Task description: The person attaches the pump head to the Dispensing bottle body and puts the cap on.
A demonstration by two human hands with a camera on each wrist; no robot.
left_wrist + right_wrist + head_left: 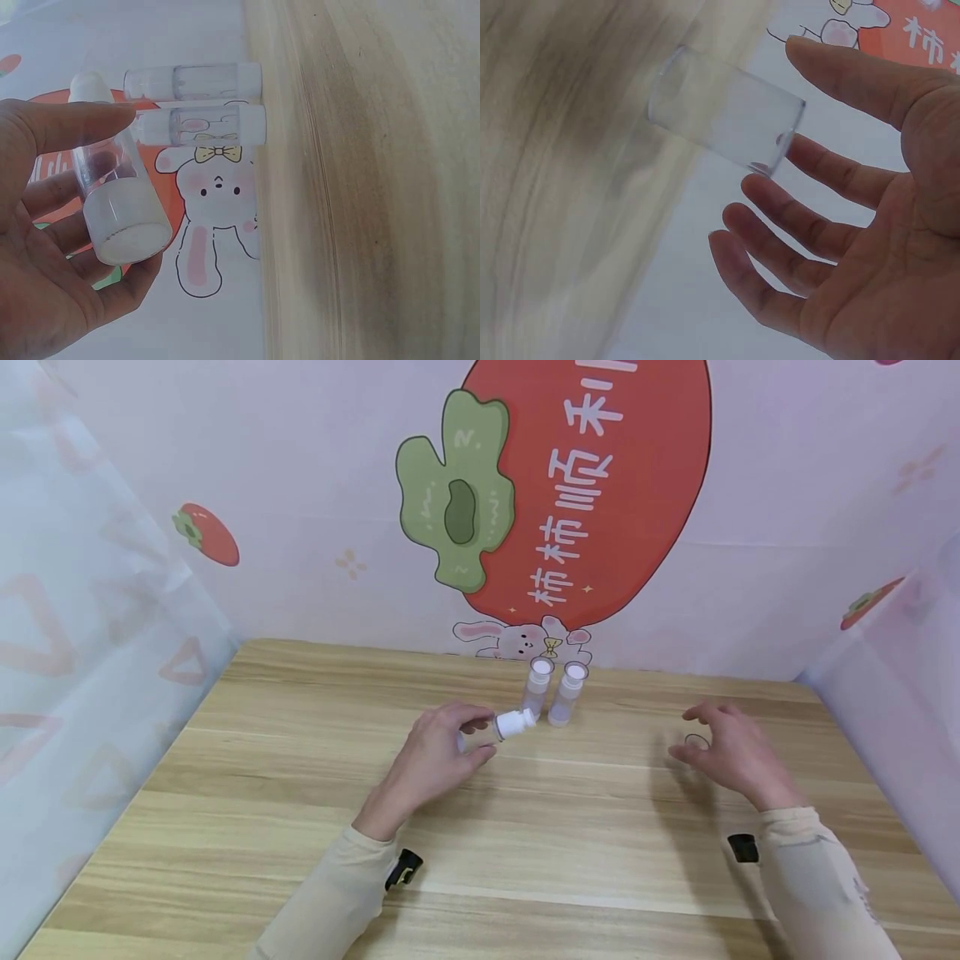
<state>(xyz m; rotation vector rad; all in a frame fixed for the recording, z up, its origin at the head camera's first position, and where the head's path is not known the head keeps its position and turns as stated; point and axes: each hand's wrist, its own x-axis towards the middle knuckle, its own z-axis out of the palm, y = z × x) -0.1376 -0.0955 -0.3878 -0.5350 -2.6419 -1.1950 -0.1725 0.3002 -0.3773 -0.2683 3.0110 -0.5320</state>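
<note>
My left hand holds a small clear bottle above the table, tipped on its side, its white neck pointing right. In the left wrist view the thumb lies across the clear body, the fingers curl behind, and the white base faces the camera. My right hand is at the right, thumb and fingers spread apart. A clear plastic cap stands on the table between them, largely hidden by the hand in the head view. The thumb is clear of it; whether a fingertip touches its rim I cannot tell.
Two similar capped bottles, a left one and a right one, stand upright side by side near the back edge. Behind the wooden table rises a printed backdrop. Light cloth walls border both sides.
</note>
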